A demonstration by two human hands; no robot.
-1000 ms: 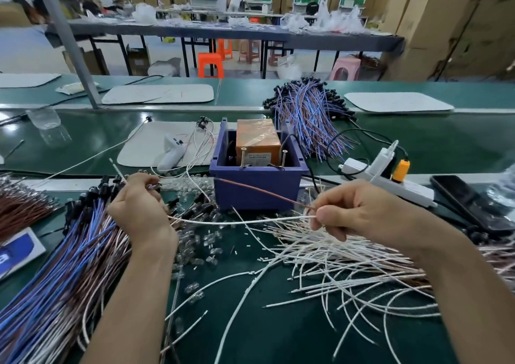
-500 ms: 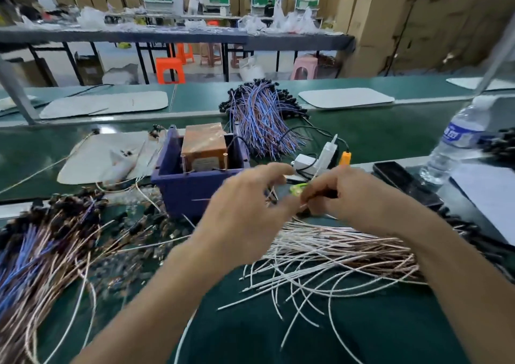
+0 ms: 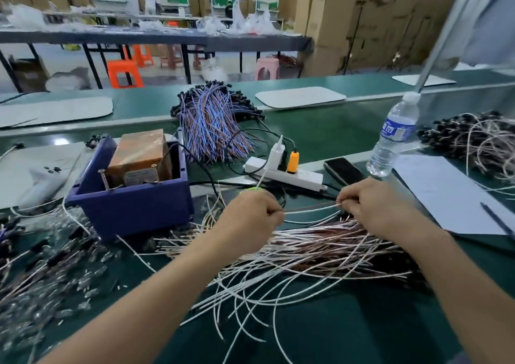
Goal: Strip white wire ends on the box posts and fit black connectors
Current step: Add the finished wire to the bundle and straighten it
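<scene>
The left hand and right hand were low over the green worktop, just right of the dark blue box. A single white wire ran nearly level between them. The left grip was clenched round one end with the fingers curled tight, and the right grip pinched the other end between thumb and fingertips. A small yellow-green item showed just above the left knuckles, too blurred to identify. Beneath both hands lay a loose heap of white and brown wires.

The box held an orange-brown block, and two upright metal posts stood at its near edge. The held wire was apart from them. Behind the hands were a white power strip, a dark phone and a water bottle. A bundle of blue and brown leads tipped with black connectors lay further back on the worktop.
</scene>
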